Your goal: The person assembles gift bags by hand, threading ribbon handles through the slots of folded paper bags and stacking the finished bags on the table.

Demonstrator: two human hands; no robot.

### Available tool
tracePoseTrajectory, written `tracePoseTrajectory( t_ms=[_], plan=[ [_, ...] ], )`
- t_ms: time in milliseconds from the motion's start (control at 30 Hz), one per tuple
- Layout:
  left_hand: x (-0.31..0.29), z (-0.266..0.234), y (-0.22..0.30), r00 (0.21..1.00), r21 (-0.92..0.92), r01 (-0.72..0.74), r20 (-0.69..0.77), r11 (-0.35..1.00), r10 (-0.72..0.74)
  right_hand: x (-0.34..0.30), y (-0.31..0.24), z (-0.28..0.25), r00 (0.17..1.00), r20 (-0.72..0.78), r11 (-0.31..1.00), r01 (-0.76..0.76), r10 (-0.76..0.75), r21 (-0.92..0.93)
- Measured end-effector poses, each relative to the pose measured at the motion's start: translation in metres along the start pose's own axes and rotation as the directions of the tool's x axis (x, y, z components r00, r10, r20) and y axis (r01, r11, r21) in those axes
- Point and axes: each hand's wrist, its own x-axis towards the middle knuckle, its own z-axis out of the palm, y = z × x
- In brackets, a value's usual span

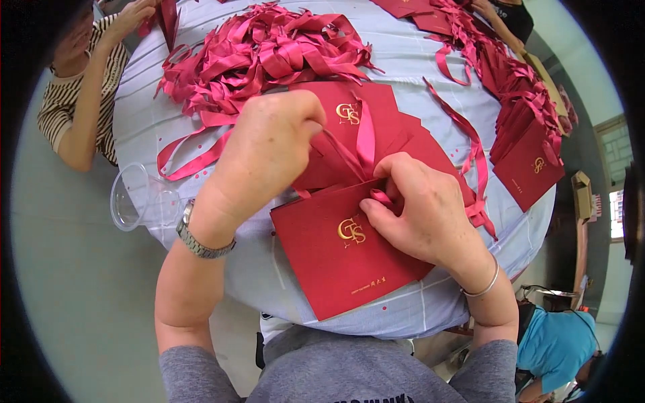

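Observation:
A red paper gift bag (336,269) with a gold print lies in front of me near the table's edge, its top edge facing away. My left hand (275,141), fingers closed, is raised over the far side of the bag and pulls a red ribbon (342,153) taut from its top edge. My right hand (426,208) pinches a short loop of ribbon (381,196) against that edge, thumb on the bag's front. More flat red bags (379,101) lie fanned out beneath and beyond it. The ribbon's tip inside my left fist is hidden.
A heap of loose red ribbons (269,50) covers the far part of the cloth-covered round table (255,262). A clear plastic cup (138,198) lies on its side at the left edge. Finished-looking bags with ribbons (527,158) line the right. Other people sit around.

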Motion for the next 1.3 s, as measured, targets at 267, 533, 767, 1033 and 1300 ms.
tracePoseTrajectory(
  t_ms=[267,533,767,1033,1300],
  plan=[
    [-0.001,-0.004,-0.007,0.988,0.297,0.035,-0.152,0.954,0.011,-0.002,0.003,0.000,0.999,-0.052,0.999,-0.003,0.006,0.053],
    [-0.029,-0.021,0.031,0.985,0.224,-0.070,-0.136,0.972,0.102,-0.004,0.003,0.003,0.996,-0.069,0.993,-0.049,0.057,0.111],
    [-0.049,-0.008,0.041,1.000,0.202,0.010,0.006,0.979,-0.012,-0.006,0.005,-0.004,0.985,-0.141,0.995,-0.091,0.094,0.032],
    [-0.025,-0.010,0.028,0.968,-0.086,0.246,-0.025,0.965,-0.249,-0.018,0.034,-0.059,0.996,0.027,0.980,-0.087,0.084,0.178],
    [-0.011,-0.007,0.024,0.948,-0.126,0.317,0.022,0.940,-0.316,-0.093,0.066,-0.093,0.880,0.234,0.602,-0.457,0.412,0.655]
  ],
)
